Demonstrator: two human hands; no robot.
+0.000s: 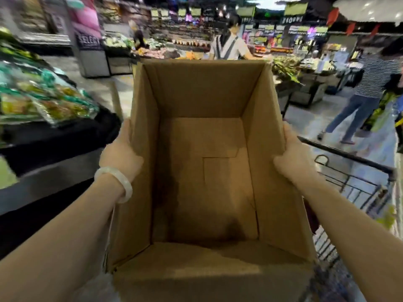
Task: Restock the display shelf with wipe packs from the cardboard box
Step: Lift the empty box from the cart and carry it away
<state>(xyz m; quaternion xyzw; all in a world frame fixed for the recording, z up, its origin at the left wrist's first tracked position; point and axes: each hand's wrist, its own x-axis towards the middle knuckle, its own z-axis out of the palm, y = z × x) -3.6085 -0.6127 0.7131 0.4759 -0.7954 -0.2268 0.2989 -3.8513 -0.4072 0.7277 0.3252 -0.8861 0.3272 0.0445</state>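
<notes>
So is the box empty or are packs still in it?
Empty. The box is open at the top and its bare cardboard floor shows, with no packs inside. The left hand and right hand hold its side walls.

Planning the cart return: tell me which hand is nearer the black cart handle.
Right. The right hand grips the cardboard box's right wall, just beside the cart handle. The left hand grips the opposite wall, across the box.

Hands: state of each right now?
Left hand: grips the left wall of the empty cardboard box.
Right hand: grips the box's right wall.
</notes>
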